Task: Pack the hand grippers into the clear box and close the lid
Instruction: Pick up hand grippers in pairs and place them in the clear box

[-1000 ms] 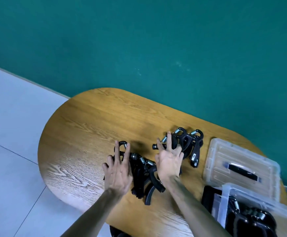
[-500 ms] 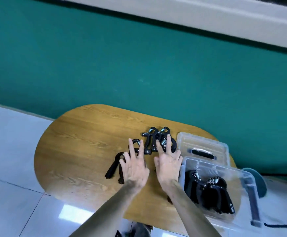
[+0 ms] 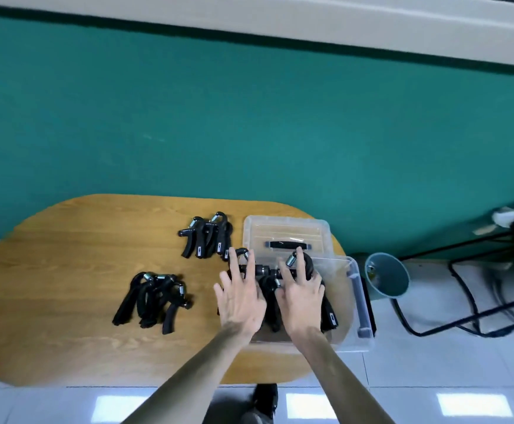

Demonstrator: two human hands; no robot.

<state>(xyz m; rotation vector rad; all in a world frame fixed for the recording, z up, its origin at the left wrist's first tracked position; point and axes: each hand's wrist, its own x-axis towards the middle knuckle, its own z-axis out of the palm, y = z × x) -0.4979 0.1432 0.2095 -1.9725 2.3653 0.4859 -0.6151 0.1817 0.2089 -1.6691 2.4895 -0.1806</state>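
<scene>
a: while both hands hang over the box [image 3: 353,289], what does the head view tell you?

b: left hand [image 3: 240,298] and right hand [image 3: 301,296] are side by side, fingers nearly straight and spread, with a bunch of grippers [image 3: 268,272] between and under them. the fingertips lie on the black handles. whether the thumbs curl under the bunch, i cannot tell; they are hidden.

a: so how to do this step well?

b: my guess is the bunch is going down into the box. keep the hands pressed toward each other so no gripper slips out, bring the load low inside the walls before letting go, and lay the handles flat so the lid will sit later.

a: and the box itself?

b: it is clear, at the right edge of the tabletop [image 3: 66,270], its right side hanging past the rim. black grippers show through its wall near the right hand; i cannot count them.

a: the lid [image 3: 286,232]?

b: off, lying flat just behind the box at the far right corner, black handle on top. nothing rests on it.

a: what is left to pack?

b: one pile [image 3: 206,235] near the far edge, just left of the lid, and a second pile [image 3: 153,296] toward the middle, well left of the hands. both are untouched, so the job looks about halfway.
</scene>
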